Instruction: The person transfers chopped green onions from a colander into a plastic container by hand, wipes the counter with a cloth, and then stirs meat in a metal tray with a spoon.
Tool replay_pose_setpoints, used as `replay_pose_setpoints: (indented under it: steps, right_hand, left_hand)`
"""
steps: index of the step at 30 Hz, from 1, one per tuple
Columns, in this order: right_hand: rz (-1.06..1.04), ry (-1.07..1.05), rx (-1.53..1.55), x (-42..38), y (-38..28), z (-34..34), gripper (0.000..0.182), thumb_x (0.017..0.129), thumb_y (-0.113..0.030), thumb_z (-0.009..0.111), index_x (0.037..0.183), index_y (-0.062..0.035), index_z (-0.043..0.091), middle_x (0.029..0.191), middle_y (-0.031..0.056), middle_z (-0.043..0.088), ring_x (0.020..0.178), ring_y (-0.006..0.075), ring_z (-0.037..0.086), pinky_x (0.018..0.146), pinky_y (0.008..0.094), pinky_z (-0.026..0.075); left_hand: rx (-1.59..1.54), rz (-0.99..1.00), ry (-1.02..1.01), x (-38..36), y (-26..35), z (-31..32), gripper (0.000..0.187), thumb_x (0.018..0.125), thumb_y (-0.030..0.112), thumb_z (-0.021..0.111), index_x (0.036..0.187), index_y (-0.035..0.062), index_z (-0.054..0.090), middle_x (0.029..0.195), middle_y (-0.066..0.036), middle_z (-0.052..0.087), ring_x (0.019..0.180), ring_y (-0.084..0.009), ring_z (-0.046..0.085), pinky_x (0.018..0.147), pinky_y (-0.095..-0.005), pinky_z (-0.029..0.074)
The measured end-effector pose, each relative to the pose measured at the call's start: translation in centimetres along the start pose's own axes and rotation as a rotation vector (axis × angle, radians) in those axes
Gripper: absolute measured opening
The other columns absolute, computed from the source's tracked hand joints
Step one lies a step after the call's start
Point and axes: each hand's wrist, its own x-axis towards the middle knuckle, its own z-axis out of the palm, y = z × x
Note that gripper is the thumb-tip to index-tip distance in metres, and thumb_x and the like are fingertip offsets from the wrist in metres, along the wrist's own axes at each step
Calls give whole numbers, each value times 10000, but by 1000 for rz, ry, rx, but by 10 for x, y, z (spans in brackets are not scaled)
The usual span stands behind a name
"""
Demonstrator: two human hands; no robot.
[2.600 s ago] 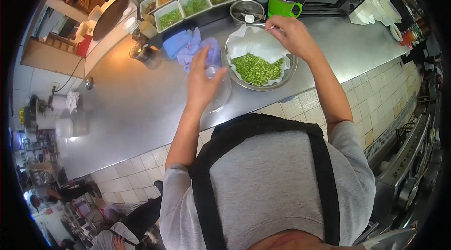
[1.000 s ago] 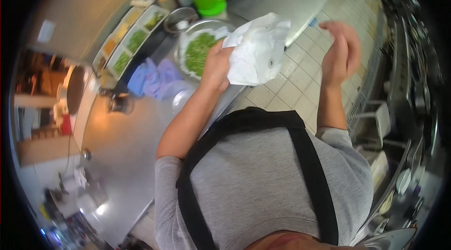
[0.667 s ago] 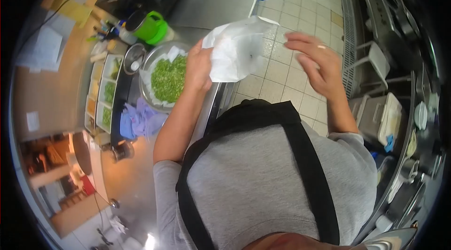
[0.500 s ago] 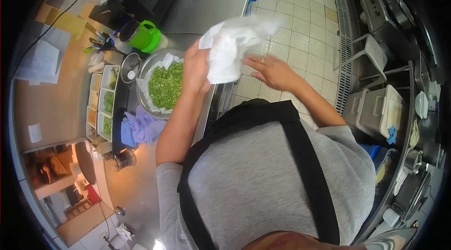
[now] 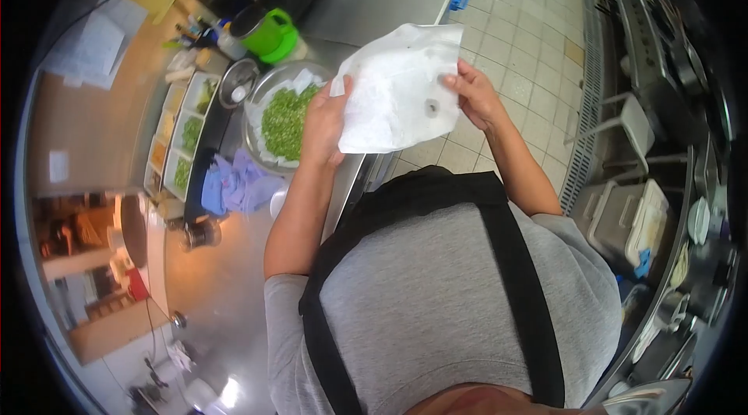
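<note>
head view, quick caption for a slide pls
Both hands, left hand and right hand, hold a white paper sheet beside a bowl of chopped greens.

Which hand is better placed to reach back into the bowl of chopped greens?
Left, probably. The left hand grips the paper sheet directly beside the bowl of chopped greens; the right hand holds the far edge, out over the floor.

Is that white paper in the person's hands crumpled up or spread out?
Spread out. The paper is held as a flat sheet, left hand on one edge and right hand on the other.
</note>
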Motion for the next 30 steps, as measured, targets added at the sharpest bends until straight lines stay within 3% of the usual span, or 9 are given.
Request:
replay_pose_setpoints:
  steps: [2,5,11,14,17,20,23,28,30]
  right_hand:
    - [17,-69,24,13,-4,11,379,860,-95,651,1209,26,565,1094,115,645,956,159,623,844,298,508]
    - [86,-226,-267,27,-10,39,218,879,-86,633,1067,20,659,970,81,683,863,125,636,774,268,519]
    - [84,-575,-316,65,20,114,221,901,-32,554,1093,-3,659,1016,61,677,903,127,623,804,266,503]
    - [37,-864,-294,80,35,162,241,896,-6,492,1044,-30,680,1022,48,671,918,127,610,816,249,479]
    - [237,-976,-347,76,43,212,232,876,10,444,923,-21,669,934,30,648,864,113,598,789,228,464]
    - [324,-1134,-336,81,59,241,213,878,-26,459,912,-24,669,925,24,647,862,108,596,789,226,457]
    - [287,-1265,-427,89,62,263,187,864,-87,504,920,-24,670,897,5,641,841,95,575,770,225,443]
    - [93,-1289,-653,78,72,290,152,835,-104,565,927,-45,671,849,-15,627,794,79,543,713,238,435]
    - [-72,-1296,-1099,74,64,298,61,821,-93,596,855,-66,638,817,19,606,774,122,557,688,270,431]
  left_hand:
    - [32,24,22,-8,-1,-22,293,942,204,576,1128,-21,605,914,-72,666,764,-134,638,694,-265,522]
    - [118,103,46,-30,-5,-62,307,910,101,576,1202,13,603,972,-53,652,837,-104,606,755,-248,490]
    - [268,352,253,-106,4,-133,309,863,13,563,1163,20,639,1075,-53,643,1000,-131,581,879,-246,448]
    - [215,370,240,-156,14,-156,249,869,3,549,1089,15,666,1079,-49,649,1005,-127,585,888,-244,444]
    - [49,270,300,-191,-1,-188,205,871,16,551,1030,18,680,1049,-30,657,983,-125,590,889,-245,441]
    - [140,261,339,-224,-6,-207,200,869,15,547,1012,24,686,1018,-21,664,970,-127,595,890,-252,440]
    - [316,251,417,-244,-2,-210,204,876,37,546,1020,26,690,1029,-22,660,947,-135,601,878,-256,445]
    - [180,247,340,-260,-7,-218,230,878,125,573,1054,35,689,1074,-47,643,985,-135,578,874,-271,440]
    - [58,175,324,-256,-12,-218,245,875,160,584,1059,38,691,1089,-54,635,1009,-141,566,877,-279,435]
